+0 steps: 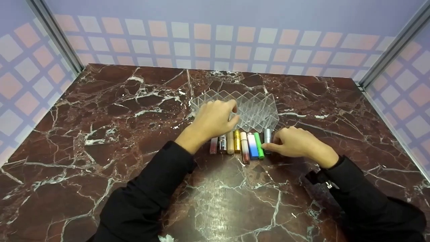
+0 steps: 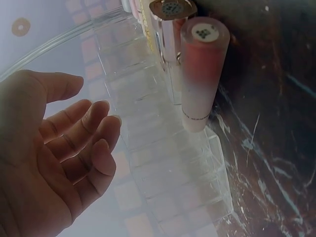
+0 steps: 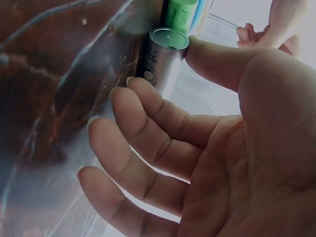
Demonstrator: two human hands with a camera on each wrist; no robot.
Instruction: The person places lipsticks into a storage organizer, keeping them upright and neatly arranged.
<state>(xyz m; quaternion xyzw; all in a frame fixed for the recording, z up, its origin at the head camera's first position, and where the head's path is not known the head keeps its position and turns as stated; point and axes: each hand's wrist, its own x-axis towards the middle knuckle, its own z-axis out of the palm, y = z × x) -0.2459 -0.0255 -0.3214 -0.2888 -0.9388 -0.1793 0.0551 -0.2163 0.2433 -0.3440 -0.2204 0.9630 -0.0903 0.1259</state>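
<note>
My left hand (image 1: 216, 116) hovers over the near left of a clear acrylic organizer (image 1: 257, 102) with diamond-shaped compartments. Its fingers are loosely curled around nothing. At the right end of a row of cosmetic tubes, my right hand (image 1: 294, 141) pinches a silver tube (image 3: 165, 59) between thumb and forefinger; the other fingers curve loosely. Beside it lie a green tube (image 1: 258, 145), a white-and-blue tube (image 1: 252, 148), a pale-capped red tube (image 1: 245, 148) and a gold tube (image 1: 237, 141). Further left are a beige tube (image 1: 230, 143), a dark shiny tube (image 1: 222, 144) and a dark red tube (image 1: 213, 146).
Everything stands on a dark red marbled tabletop (image 1: 100, 168) with white veins. Checkered panels (image 1: 201, 33) with metal corner posts (image 1: 389, 47) enclose the back and sides. The organizer sits just behind the row of tubes.
</note>
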